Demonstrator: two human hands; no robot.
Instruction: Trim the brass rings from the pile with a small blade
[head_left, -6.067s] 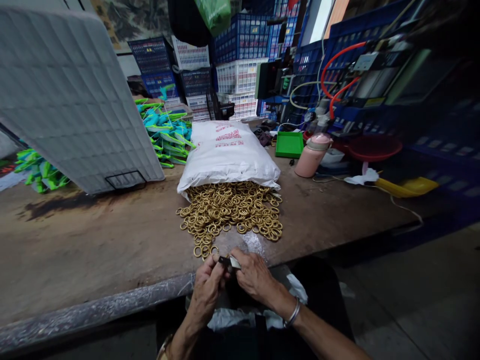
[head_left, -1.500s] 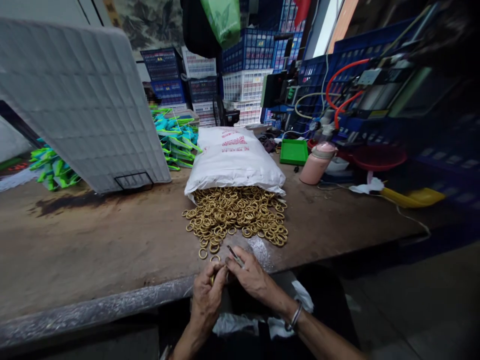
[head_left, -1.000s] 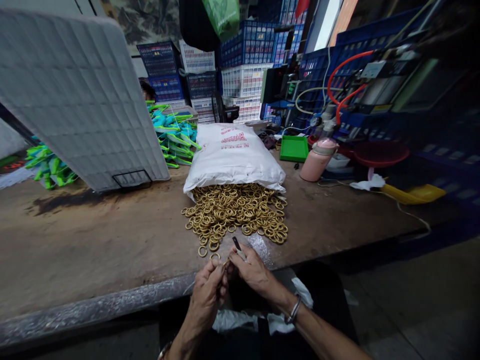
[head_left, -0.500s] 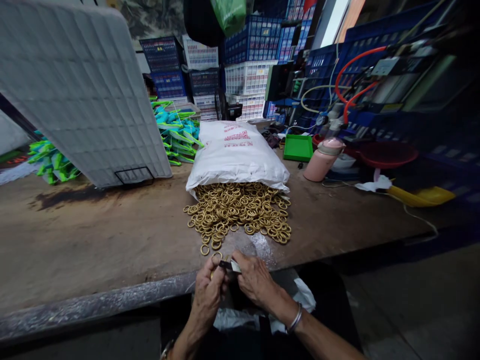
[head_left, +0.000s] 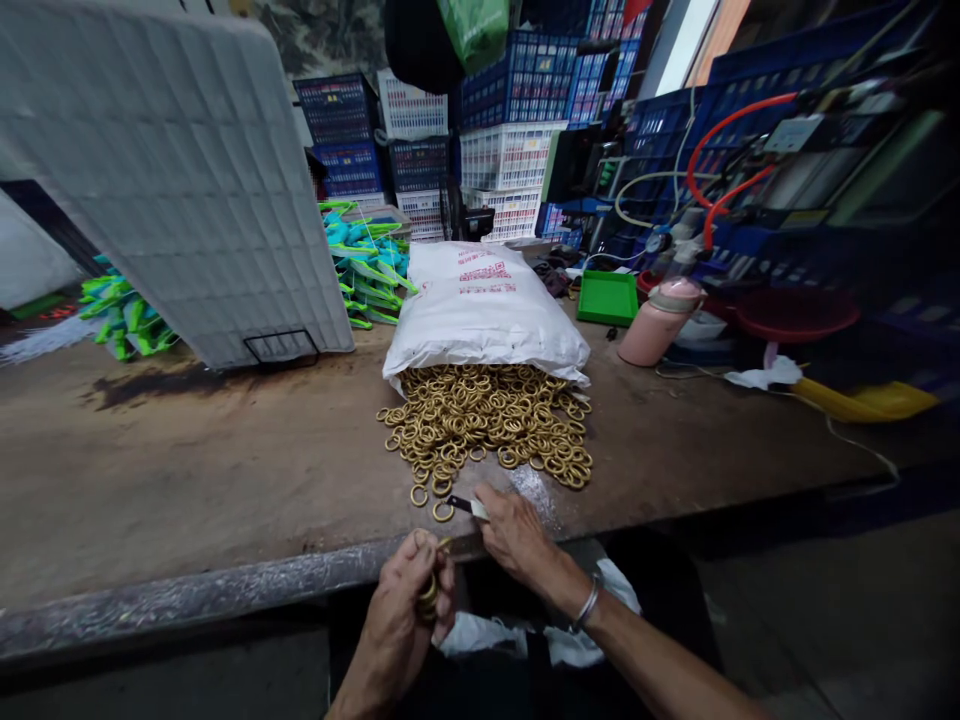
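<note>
My left hand (head_left: 412, 585) is closed around several gold-coloured rings (head_left: 427, 597) just off the table's front edge, with one ring pinched at the fingertips. In my right hand (head_left: 517, 532) is a small knife (head_left: 459, 503), dark toward its tip and pale near the fingers. The tip points left over the tabletop, close to a loose ring (head_left: 442, 511). Beyond both hands, a heap of the same rings (head_left: 480, 420) spills from the open mouth of a white sack (head_left: 487, 310). My fingers partly hide the knife's pale end.
To the left stands a large grey-white ribbed panel (head_left: 187, 190), with green and blue pieces (head_left: 367, 265) behind it. A green tray (head_left: 606, 297), a pink bottle (head_left: 658, 325) and a yellow scoop (head_left: 862, 400) lie to the right. Stacked crates (head_left: 510, 155) fill the back.
My hands have moved apart: the left has drawn back toward me with its rings, while the knife has stayed over the table edge. One ring now lies flat near the knife tip.
</note>
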